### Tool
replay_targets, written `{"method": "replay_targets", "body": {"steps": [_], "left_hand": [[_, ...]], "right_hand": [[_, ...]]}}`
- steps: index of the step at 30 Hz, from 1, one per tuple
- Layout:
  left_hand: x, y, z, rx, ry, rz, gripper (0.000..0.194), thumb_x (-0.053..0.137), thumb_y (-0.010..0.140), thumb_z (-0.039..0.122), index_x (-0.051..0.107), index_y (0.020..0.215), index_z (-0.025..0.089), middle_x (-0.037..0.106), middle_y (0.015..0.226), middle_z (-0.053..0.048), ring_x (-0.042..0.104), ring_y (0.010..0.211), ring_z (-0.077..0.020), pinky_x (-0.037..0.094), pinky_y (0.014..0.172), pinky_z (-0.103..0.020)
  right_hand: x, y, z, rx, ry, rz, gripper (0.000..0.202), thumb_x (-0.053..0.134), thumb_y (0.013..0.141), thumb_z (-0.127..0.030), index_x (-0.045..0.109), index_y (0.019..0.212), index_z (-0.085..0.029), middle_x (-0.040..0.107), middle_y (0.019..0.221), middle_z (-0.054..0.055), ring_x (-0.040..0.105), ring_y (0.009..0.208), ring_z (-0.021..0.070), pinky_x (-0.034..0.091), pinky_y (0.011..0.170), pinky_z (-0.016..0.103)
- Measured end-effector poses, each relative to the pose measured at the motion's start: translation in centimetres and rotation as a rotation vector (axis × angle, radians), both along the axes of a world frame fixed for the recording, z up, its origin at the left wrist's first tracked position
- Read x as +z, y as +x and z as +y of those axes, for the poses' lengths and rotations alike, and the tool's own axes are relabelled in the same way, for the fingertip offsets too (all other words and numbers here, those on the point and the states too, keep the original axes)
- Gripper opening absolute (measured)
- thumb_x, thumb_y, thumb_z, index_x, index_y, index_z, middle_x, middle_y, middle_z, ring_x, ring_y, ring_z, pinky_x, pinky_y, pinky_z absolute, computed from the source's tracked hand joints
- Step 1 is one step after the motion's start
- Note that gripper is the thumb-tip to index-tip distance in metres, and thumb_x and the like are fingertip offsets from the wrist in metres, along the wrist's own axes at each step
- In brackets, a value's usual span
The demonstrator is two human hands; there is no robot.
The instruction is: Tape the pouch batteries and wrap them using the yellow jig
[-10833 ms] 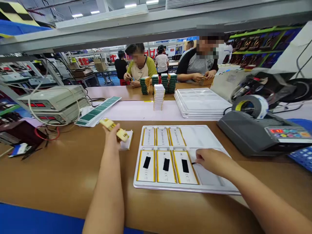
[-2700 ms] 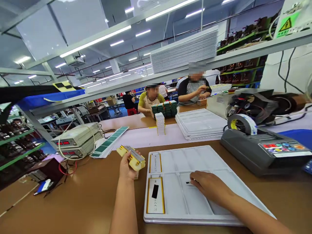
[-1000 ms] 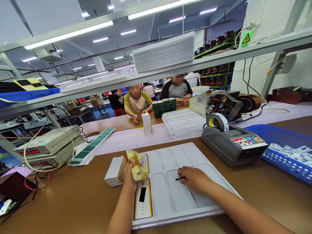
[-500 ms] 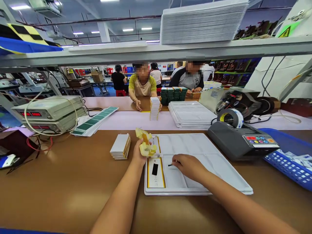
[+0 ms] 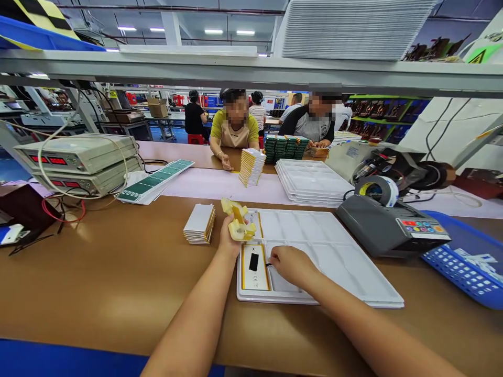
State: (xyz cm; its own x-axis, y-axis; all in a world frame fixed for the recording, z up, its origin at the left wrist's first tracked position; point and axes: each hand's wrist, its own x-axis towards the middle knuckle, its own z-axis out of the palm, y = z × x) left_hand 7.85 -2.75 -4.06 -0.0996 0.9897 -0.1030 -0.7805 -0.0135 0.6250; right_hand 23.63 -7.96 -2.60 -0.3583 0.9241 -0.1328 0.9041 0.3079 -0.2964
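Note:
My left hand (image 5: 228, 242) is closed around a pale yellow, notched holder (image 5: 242, 230), raised over the left edge of a white plastic tray (image 5: 346, 264). Between two fingertips, my right hand (image 5: 294, 267) pinches a small black strip (image 5: 269, 264). That strip is beside the right edge of a flat white battery pack (image 5: 255, 281) with yellow borders; whether they touch I cannot tell. The pack lies in the tray's front-left compartment and bears a black patch (image 5: 253, 262). Another pack (image 5: 257, 224) in the compartment behind it is partly hidden by the holder.
Left of the tray stands a stack of white packs (image 5: 199, 224). A grey tape dispenser (image 5: 387, 225) and a blue basket (image 5: 467, 275) are at the right. Stacked trays (image 5: 314, 180) and a leaning pack stack (image 5: 252, 167) stand farther back, near two co-workers. A shelf beam (image 5: 236, 70) crosses overhead.
My right hand has moved left with the black strip, close to the front battery pack. My left hand still holds the yellow holder. The view has shifted slightly; the far pack stack now leans differently.

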Motion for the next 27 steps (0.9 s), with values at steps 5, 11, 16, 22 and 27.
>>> {"method": "replay_targets", "body": {"steps": [5,11,16,22,27], "left_hand": [[0.1,-0.2,-0.1,0.005,0.042,-0.035,0.024,0.053,0.066,0.035,0.058,0.079,0.015,0.058,0.061,-0.003,0.055,0.057,-0.0142,0.045,0.056,-0.028],[1.2,-1.5,-0.4,0.087,0.091,0.007,0.020,0.054,0.065,0.032,0.058,0.075,0.015,0.058,0.061,-0.003,0.058,0.063,-0.0165,0.046,0.061,-0.030],[2.0,-0.7,-1.3,-0.120,0.097,-0.060,0.027,0.053,0.066,0.030,0.060,0.087,0.013,0.063,0.077,-0.008,0.060,0.077,-0.0211,0.047,0.066,-0.034],[2.7,1.1,-2.6,-0.286,0.116,-0.126,0.041,0.051,0.071,0.045,0.056,0.102,0.018,0.062,0.097,-0.008,0.058,0.090,-0.0249,0.046,0.073,-0.038],[2.6,0.3,-2.5,-0.304,0.102,-0.134,0.046,0.051,0.069,0.051,0.055,0.103,0.019,0.062,0.097,-0.009,0.058,0.088,-0.0255,0.045,0.075,-0.040]], "right_hand": [[-1.0,-1.8,0.5,-0.003,-0.170,0.348,0.032,0.036,0.082,-0.036,0.057,0.070,-0.015,0.063,0.076,0.007,0.054,0.066,0.0147,0.034,0.055,0.023],[-0.2,0.4,2.5,-0.083,-0.246,0.455,0.021,0.040,0.078,-0.023,0.053,0.065,-0.013,0.057,0.064,0.003,0.048,0.056,0.0102,0.033,0.049,0.020],[3.5,3.1,5.8,-0.135,-0.091,0.634,0.024,0.035,0.081,-0.029,0.053,0.077,-0.014,0.056,0.065,0.001,0.047,0.055,0.0104,0.033,0.048,0.020],[5.5,-1.5,6.5,-0.038,-0.025,0.526,0.021,0.038,0.081,-0.024,0.056,0.079,-0.013,0.061,0.075,0.004,0.051,0.063,0.0113,0.036,0.052,0.019],[5.4,-2.9,6.7,-0.048,0.052,0.422,0.021,0.048,0.076,-0.034,0.057,0.073,-0.016,0.062,0.075,0.004,0.053,0.067,0.0146,0.035,0.055,0.022]]}}
